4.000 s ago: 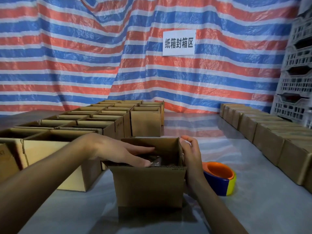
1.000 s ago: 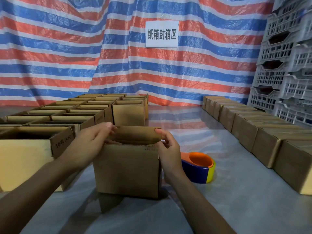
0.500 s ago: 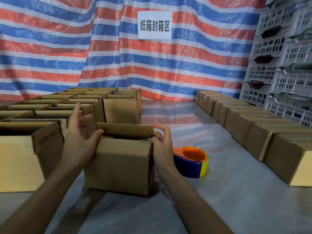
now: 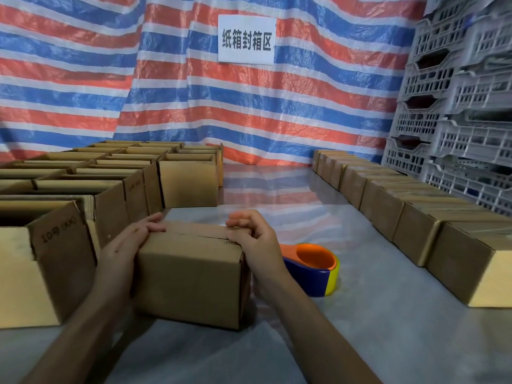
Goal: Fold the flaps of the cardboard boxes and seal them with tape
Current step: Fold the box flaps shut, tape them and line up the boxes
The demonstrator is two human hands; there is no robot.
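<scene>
Holding flaps [image 4: 196, 231] down with left hand [image 4: 124, 250] and right hand [image 4: 255, 239], both gripping box [image 4: 191, 275] top. Next: grabbing tape [image 4: 313, 267] right of box.

Dim indoor light, soft sheen on the table [image 4: 277, 189], wide-angle bowing and slight blur at edges.

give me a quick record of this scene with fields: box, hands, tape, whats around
box: box at the near middle of the table, top flaps folded flat, no tape seen on the seam
left hand: left hand grips the box's left end, fingers over the top
right hand: right hand grips its right end, fingers curled
tape dispenser: tape dispenser on the table right of the box, untouched
left side: open boxes in rows
right side: closed boxes in a row
backdrop: striped tarp, sign, stacked crates
</scene>
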